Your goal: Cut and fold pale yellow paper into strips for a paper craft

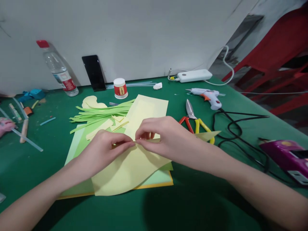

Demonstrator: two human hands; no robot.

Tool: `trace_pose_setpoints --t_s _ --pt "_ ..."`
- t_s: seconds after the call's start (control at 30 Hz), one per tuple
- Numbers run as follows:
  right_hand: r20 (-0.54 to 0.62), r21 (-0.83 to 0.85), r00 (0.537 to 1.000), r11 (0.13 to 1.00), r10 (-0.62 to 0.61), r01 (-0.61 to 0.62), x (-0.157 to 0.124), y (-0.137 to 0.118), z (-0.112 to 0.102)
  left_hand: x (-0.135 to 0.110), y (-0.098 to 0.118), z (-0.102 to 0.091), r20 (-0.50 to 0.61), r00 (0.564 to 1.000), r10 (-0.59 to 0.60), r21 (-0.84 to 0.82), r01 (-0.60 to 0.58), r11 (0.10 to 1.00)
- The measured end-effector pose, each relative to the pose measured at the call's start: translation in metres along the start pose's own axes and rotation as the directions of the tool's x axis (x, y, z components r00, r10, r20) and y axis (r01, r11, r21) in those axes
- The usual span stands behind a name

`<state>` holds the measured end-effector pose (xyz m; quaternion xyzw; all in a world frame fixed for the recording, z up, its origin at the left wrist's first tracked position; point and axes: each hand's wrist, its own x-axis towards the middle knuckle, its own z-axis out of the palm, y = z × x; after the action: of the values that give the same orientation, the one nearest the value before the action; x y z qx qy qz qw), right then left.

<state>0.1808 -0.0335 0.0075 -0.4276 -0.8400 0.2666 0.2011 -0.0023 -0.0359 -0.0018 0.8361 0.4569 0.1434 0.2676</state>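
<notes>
My left hand (106,149) and my right hand (161,133) meet over the middle of the table, both pinching the top edge of a pale yellow paper sheet (125,170) that curves down toward me. The fingertips of the two hands almost touch. Under the sheet lies a stack of light green and yellow paper (154,178). Behind my hands another pale yellow sheet (146,110) lies flat, with several cut green paper strips (101,115) to its left.
Red and yellow handled scissors (194,120) lie right of my hands, with a white glue gun (208,96) and black cord (231,128) beyond. A purple tool (286,157) sits far right. A water bottle (59,69), black phone (93,72), small jar (120,88) and power bank (193,75) line the wall.
</notes>
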Motion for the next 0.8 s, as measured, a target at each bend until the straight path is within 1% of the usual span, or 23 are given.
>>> trace_pose_setpoints --t_s 0.13,0.3,0.37,0.43,0.53,0.6,0.73,0.8 --pt "0.011 0.013 1.0 1.0 -0.027 0.027 -0.002 -0.003 0.002 -0.002 0.005 0.001 -0.008 0.998 0.063 0.026 -0.063 0.998" --pt "-0.08 0.054 0.993 0.994 -0.09 0.094 -0.003 -0.001 0.01 -0.006 0.007 0.002 -0.07 0.986 0.149 0.1 -0.141 0.985" --pt "-0.106 0.063 0.99 0.993 -0.095 0.102 -0.004 0.0 0.012 -0.007 0.008 0.002 -0.096 0.977 0.191 0.132 -0.178 0.975" --pt "-0.109 0.057 0.99 0.994 -0.087 0.093 -0.004 0.0 0.013 -0.008 0.009 0.002 -0.105 0.971 0.217 0.152 -0.2 0.968" --pt "-0.093 0.025 0.994 0.998 -0.055 0.058 -0.005 0.0 0.009 -0.009 0.009 -0.001 -0.105 0.97 0.219 0.167 -0.2 0.965" --pt "-0.101 -0.005 0.994 0.999 -0.033 0.033 -0.004 0.0 0.004 -0.009 0.008 -0.006 -0.118 0.972 0.202 0.182 -0.179 0.967" --pt "-0.14 -0.077 0.988 0.995 -0.068 0.058 -0.001 0.007 -0.012 -0.011 0.004 -0.019 -0.154 0.973 0.174 0.229 -0.136 0.964" --pt "-0.162 -0.12 0.984 0.991 -0.07 0.051 0.0 0.012 -0.021 -0.012 0.005 -0.027 -0.162 0.976 0.148 0.271 -0.1 0.957"
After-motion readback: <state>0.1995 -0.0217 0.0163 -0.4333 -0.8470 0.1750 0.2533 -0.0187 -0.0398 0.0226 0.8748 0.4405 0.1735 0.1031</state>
